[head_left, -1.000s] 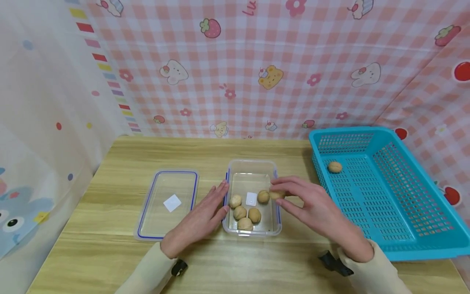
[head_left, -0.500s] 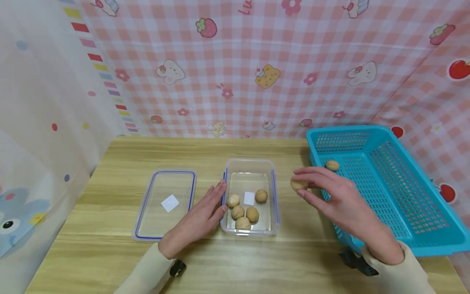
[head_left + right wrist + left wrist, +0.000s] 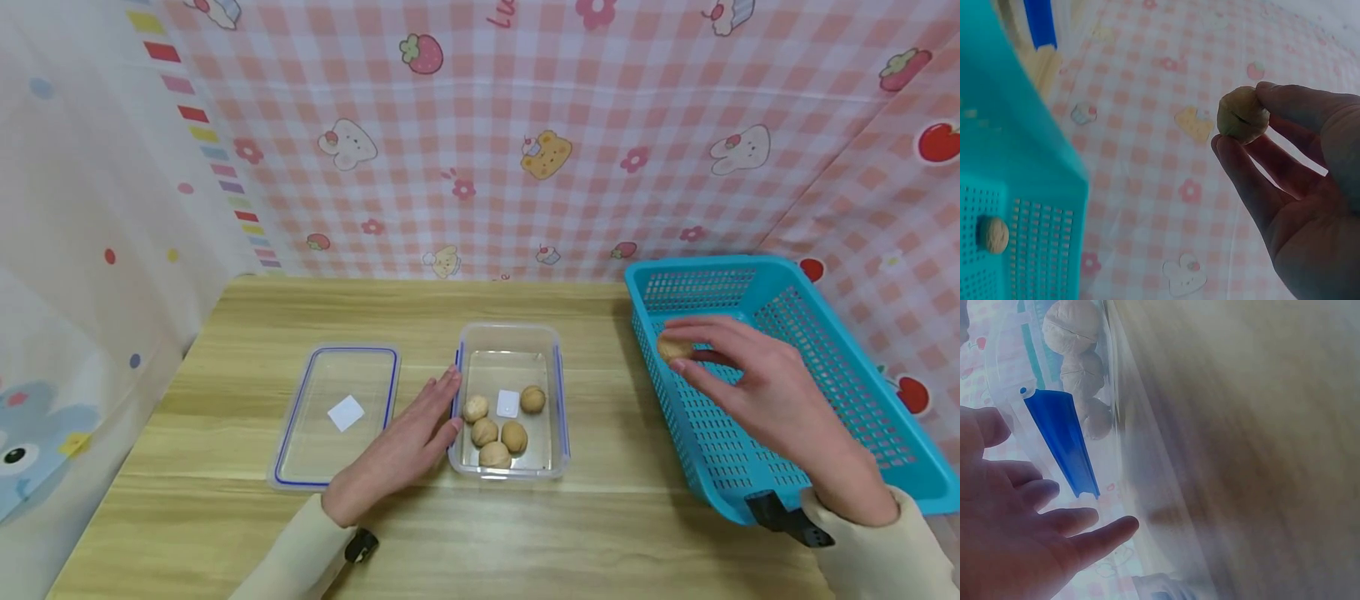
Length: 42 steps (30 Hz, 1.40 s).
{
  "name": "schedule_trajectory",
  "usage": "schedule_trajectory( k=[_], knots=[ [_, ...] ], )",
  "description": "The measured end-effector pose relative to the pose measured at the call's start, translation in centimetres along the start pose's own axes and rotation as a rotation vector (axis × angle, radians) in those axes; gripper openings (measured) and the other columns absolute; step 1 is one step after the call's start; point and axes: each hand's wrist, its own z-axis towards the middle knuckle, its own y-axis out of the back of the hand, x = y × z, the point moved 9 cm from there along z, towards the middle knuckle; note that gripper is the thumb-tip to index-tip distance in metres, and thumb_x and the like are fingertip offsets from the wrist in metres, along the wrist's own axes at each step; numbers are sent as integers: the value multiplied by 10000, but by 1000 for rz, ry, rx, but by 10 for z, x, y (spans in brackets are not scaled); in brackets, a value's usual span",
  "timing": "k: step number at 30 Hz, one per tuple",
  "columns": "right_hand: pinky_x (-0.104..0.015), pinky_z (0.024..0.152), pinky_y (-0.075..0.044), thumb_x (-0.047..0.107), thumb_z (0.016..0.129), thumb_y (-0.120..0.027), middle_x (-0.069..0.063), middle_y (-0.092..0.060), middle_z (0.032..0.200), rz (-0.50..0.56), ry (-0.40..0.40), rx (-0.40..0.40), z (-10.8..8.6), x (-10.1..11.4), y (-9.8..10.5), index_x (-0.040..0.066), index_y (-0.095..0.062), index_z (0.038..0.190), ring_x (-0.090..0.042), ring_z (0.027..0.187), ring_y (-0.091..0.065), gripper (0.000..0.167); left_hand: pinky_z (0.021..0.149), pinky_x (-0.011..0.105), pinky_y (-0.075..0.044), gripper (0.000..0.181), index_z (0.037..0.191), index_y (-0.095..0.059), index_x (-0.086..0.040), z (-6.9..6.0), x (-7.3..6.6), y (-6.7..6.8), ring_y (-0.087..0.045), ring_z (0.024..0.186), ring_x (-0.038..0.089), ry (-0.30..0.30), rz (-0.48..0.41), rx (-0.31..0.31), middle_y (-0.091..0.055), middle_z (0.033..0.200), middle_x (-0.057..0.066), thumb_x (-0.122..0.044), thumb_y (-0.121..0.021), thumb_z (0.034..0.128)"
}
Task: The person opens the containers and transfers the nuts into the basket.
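The left hand (image 3: 401, 446) lies relaxed, fingers long and nearly straight, fingertips up at the left side of the clear box (image 3: 506, 335). The left wrist view is hazy, so I can't swear each one touches, but a blue clip (image 3: 1063, 444) on the box sits right beside them. Over to the right hand (image 3: 765, 392), and there's the catch: one walnut (image 3: 675, 348) pinched narrowly between thumb and fingertips, showing over the left part of the blue-green basket (image 3: 677, 408) in the head view.

Now across from the left! A pale cloth (image 3: 90, 167) with coloured spots hangs down that side, a blue cartoon animal (image 3: 41, 408) low on it. Onto the wooden surface (image 3: 585, 533): here's the lid (image 3: 345, 375), lying flat, blue line round its edge, a white label (image 3: 346, 413) sitting askew. Next up, the box, with five walnuts (image 3: 484, 431) inside: four bunched towards the near left, one apart near the right wall, and a small white square (image 3: 507, 403) between them. Then the basket at the far right, its sides full of holes, and the right wrist view picks out another walnut (image 3: 995, 235) inside it. Behind everything, pink checked cloth (image 3: 465, 108), busy with strawberries, flowers and little animals.
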Motion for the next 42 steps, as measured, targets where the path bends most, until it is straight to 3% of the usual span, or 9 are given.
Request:
schedule_trajectory(
  k=[12,19,25,30,33,38,39,42],
  knots=[
    [-20,890,-457,-128,748,-854,-58,-722,1213,-70,-77,-20,-3,-38,16,51,-748,1205,129,1111,-561,503,1254,544,-202,625,1629,-242,-28,0,0,0,-207,1543,417,3,2,13,-176,1705,106,-304,-466,1116],
    [30,869,-392,-46,838,-827,-90,-709,1249,-105,-207,13,-5,-74,21,72,-737,1237,147,1082,-500,425,1257,537,-201,629,1632,-228,-40,1,-1,2,-201,1547,407,5,4,24,-174,1708,112,-312,-466,1116],
    [62,856,-348,53,901,-805,-120,-690,1270,-133,-289,68,-7,-100,18,67,-725,1255,-55,1076,-570,363,1256,534,-205,625,1630,-229,-39,1,-1,2,-211,1546,402,-3,10,16,-184,1706,124,-303,-468,1116],
    [76,838,-336,138,940,-784,-113,-702,1216,-160,-307,100,-8,-117,13,67,-730,1244,-130,1006,-618,316,1254,537,-210,624,1628,-236,-35,0,0,2,-218,1543,407,-4,13,9,-188,1704,123,-297,-473,1114],
    [75,806,-344,158,959,-766,-133,-705,1191,-165,-323,121,-8,-128,10,55,-730,1238,-249,1007,-659,300,1257,533,-204,626,1630,-232,-39,-1,0,2,-212,1546,403,-2,7,13,-178,1706,110,-301,-471,1115],
    [-1,724,-391,219,1005,-713,-199,-691,1210,-157,-385,167,-9,-150,5,27,-711,1263,-392,1047,-682,321,1259,532,-200,628,1637,-217,-57,0,1,1,-203,1549,402,11,3,24,-165,1711,89,-316,-459,1118],
    [-53,722,-446,230,1013,-702,-213,-685,1223,-153,-399,174,-9,-154,4,21,-704,1272,-408,1057,-680,333,1258,535,-202,629,1637,-218,-56,0,1,0,-204,1548,404,11,5,21,-170,1712,95,-314,-460,1117],
    [-54,722,-432,268,1024,-685,-222,-670,1270,-136,-452,182,-10,-166,2,21,-696,1288,-426,1096,-668,362,1256,541,-203,631,1635,-222,-48,0,1,1,-209,1545,412,4,4,14,-184,1709,120,-306,-469,1114]
  ],
)
